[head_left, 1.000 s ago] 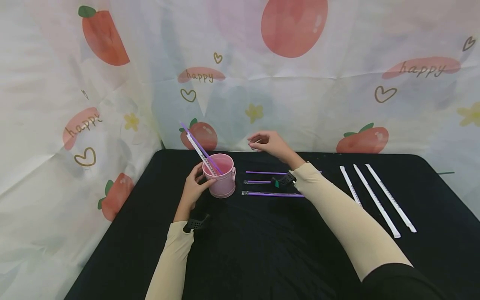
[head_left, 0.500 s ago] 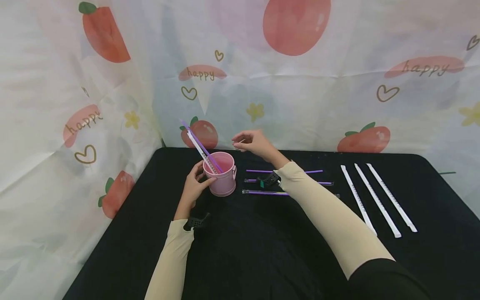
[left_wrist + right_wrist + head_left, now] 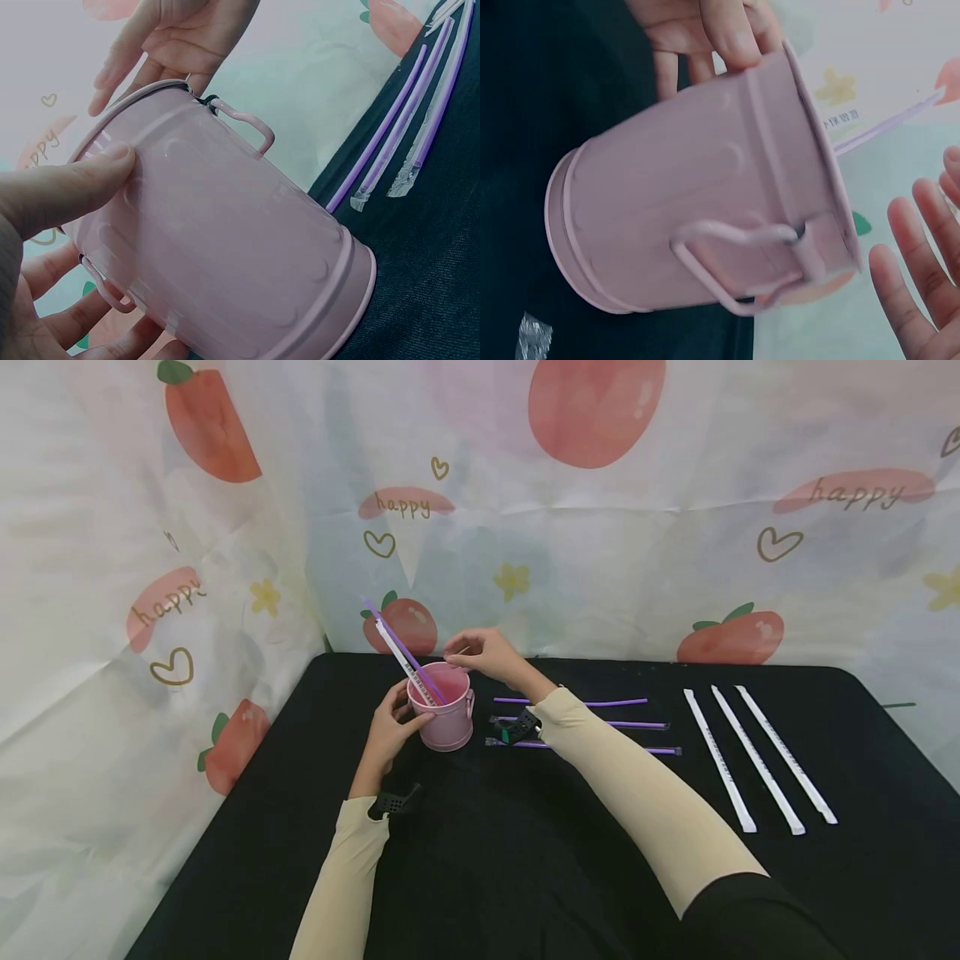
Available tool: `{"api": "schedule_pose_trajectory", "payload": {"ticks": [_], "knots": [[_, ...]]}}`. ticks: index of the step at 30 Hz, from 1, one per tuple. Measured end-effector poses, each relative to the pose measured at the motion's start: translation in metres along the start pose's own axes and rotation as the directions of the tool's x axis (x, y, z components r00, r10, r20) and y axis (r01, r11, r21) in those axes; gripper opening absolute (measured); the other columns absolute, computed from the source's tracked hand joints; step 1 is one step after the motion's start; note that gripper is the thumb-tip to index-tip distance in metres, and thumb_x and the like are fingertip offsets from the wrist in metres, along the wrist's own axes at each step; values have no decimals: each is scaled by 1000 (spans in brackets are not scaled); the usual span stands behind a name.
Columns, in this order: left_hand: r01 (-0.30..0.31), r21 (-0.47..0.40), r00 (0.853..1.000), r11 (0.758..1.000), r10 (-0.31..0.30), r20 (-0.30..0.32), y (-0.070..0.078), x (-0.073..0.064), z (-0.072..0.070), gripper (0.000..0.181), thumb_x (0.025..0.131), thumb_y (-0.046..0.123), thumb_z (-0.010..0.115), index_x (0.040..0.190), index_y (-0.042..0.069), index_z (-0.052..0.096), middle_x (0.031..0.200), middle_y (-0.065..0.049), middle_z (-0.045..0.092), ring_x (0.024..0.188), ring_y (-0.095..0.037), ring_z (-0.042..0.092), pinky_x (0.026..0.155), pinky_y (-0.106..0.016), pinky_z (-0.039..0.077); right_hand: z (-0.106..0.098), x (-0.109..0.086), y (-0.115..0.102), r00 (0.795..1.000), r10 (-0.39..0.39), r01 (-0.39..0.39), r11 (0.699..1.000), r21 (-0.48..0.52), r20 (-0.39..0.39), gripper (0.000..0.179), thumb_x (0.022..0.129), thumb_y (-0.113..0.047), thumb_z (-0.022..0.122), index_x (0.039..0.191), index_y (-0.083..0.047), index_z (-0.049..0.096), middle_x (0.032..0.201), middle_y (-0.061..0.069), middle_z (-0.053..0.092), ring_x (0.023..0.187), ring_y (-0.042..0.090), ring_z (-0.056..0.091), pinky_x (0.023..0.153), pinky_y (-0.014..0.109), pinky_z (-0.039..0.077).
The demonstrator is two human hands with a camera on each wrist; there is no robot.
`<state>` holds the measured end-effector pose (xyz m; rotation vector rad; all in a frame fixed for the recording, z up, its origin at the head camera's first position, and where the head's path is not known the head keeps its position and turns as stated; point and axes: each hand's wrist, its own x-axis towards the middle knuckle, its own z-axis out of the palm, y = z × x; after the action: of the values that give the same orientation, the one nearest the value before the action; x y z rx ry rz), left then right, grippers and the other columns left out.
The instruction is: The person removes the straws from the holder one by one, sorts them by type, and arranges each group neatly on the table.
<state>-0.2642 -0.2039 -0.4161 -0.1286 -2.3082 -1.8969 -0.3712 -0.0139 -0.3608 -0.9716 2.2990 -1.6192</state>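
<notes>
My left hand (image 3: 390, 735) grips the side of a small pink bucket (image 3: 447, 729), its thumb lying on the outer wall just under the rim. In the bucket lean a purple straw (image 3: 393, 635) and a white paper-wrapped straw (image 3: 400, 652), both tilted left. My right hand (image 3: 491, 656) hovers beside the bucket's right rim. In the right wrist view the fingers of the right hand (image 3: 926, 270) are extended and apart from the bucket. I see no clear object in them, though part of that hand is cut off. A looped handle (image 3: 247, 124) hangs on the bucket.
Several purple straws (image 3: 622, 724) lie side by side right of the bucket, some in clear wrappers, partly behind my right sleeve. Farther right lie white paper-wrapped straws (image 3: 757, 760). A printed cloth (image 3: 600, 568) hangs behind the black table (image 3: 480, 877).
My right hand has moved left, from above the purple straws to the bucket's rim. The left hand keeps its grip on the bucket, and the straws in it stay put.
</notes>
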Motion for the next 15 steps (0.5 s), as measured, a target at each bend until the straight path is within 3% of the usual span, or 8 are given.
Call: {"api": "schedule_pose_trajectory", "payload": {"ticks": [15], "knots": [[6, 13, 1000, 1000, -6, 7, 1, -1, 0, 68, 85, 6, 67, 143, 1, 33, 141, -25, 40, 133, -42, 37, 110, -56, 31, 25, 6, 4, 1000, -17, 17, 1000, 3, 16, 23, 88, -11, 64, 108, 0, 65, 104, 17, 67, 91, 26, 65, 81, 29, 56]]}}
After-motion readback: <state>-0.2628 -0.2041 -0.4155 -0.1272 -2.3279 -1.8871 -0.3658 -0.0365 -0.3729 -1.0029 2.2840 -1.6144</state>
